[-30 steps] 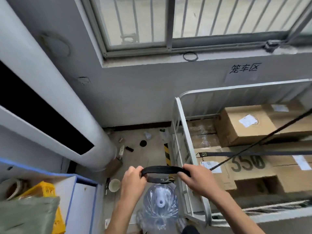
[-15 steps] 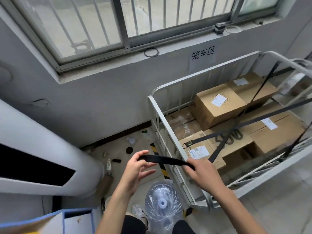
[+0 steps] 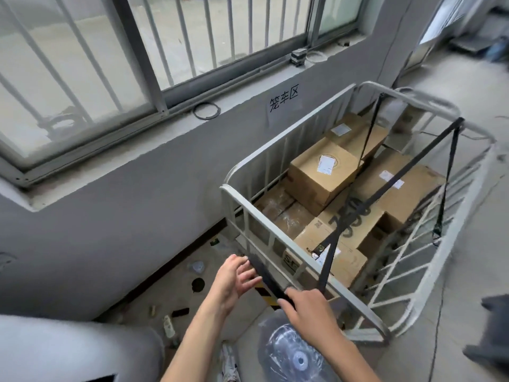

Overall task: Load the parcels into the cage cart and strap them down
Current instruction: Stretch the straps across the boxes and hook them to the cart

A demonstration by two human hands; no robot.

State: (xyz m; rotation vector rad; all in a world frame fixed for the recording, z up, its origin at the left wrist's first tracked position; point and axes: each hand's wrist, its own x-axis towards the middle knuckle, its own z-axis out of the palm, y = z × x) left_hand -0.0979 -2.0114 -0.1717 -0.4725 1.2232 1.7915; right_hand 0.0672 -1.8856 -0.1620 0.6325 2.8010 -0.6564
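Here, the left hand (image 3: 234, 282) is near the left corner of the cage cart (image 3: 248, 209), palm turned inward. Its grip is wide: the fingers are spread and almost straight, and the loose end of a black strap (image 3: 265, 275) lies against the fingertips. The right hand (image 3: 308, 307) is just right of it and nearer, and its grip is closed round the same strap.

From the right hand the strap rises over the cart's near rail, crosses above the parcels (image 3: 322, 172) and runs up to the far rail. A second strap (image 3: 440, 139) starts at a buckle low on the near left side, crosses the first one and reaches the right rail, where a length of it hangs down inside the bars.

The parcels are brown cardboard boxes with white labels, stacked inside the cart and touching one another. The cart stands on the floor against a grey wall, under a barred window (image 3: 165, 51). A clear water bottle (image 3: 292, 354) is on the floor near the hands.
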